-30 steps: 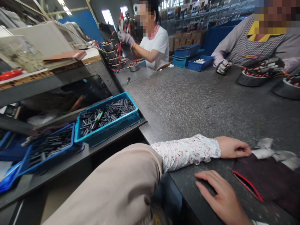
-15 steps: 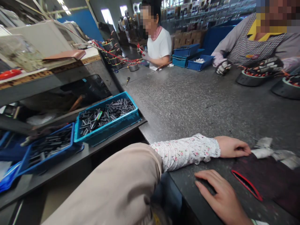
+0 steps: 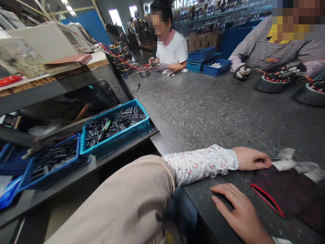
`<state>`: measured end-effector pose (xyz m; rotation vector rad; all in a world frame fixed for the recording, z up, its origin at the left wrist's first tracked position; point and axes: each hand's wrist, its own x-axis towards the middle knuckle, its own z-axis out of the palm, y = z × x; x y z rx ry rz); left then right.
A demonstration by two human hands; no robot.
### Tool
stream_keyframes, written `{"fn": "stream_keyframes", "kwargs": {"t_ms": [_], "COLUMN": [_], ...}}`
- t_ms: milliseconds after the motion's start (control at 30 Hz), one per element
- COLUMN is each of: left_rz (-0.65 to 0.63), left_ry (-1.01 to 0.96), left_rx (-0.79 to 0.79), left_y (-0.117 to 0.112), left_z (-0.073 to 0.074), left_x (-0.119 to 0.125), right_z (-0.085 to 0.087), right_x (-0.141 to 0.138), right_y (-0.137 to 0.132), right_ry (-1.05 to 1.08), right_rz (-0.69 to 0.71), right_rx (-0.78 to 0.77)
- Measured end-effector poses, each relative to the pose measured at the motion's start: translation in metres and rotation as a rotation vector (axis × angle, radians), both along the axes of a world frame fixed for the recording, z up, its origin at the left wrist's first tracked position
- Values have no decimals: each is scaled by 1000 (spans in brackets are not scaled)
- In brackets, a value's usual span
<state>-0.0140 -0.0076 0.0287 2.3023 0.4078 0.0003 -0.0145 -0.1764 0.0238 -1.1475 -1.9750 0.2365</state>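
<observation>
Hands apart, both open and empty, resting on speckled grey worktop (image 3: pixel 203 112). Left hand (image 3: pixel 251 159), in floral sleeve (image 3: pixel 200 166), fingertips just beside crumpled whitish scraps (image 3: pixel 294 164). Right hand (image 3: pixel 237 210) lower, fingers curved, near red-edged slit (image 3: pixel 266 200) in dark maroon mat (image 3: pixel 294 196). Teal crate (image 3: pixel 114 144) of black tubes (image 3: pixel 116 122) on lower shelf to left. Across worktop, co-worker's gloved hand (image 3: pixel 286 71) over wound stator (image 3: pixel 273 84).
</observation>
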Motion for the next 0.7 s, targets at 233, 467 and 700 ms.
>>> {"fn": "stream_keyframes", "kwargs": {"t_ms": [233,467,700], "left_rz": [5,1,18], "left_ry": [-3,2,5], "left_rx": [-21,-33,-8], "left_y": [7,4,-1], "left_z": [-20,-13,1], "left_x": [12,9,-1], "right_z": [-4,-5,-4], "right_x": [1,2,2], "right_y": [-1,-2,-2], "right_ry": [4,6,13], "right_rz": [2,6,7], "right_rx": [-16,-31,-32]}}
